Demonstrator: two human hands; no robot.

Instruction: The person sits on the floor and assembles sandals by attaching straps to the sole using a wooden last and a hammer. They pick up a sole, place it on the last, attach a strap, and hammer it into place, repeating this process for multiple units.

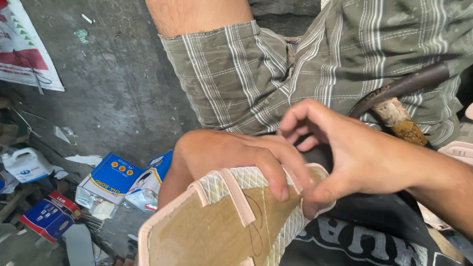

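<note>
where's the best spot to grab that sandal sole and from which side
Probably the bare lower stretch of the sandal sole, pinched across its pink-edged rim from the open left side. The sole is flat and thin, so its edges suit a pinch. The upper end is already taken: the left hand presses on the woven strap, and the right hand pinches the right edge there.

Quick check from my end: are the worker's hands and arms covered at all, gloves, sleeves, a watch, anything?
No. The left hand and right hand are both bare: no gloves, rings or tape show. The right forearm is uncovered too, with no sleeve, watch or band in view. The left arm is mostly hidden.
</note>
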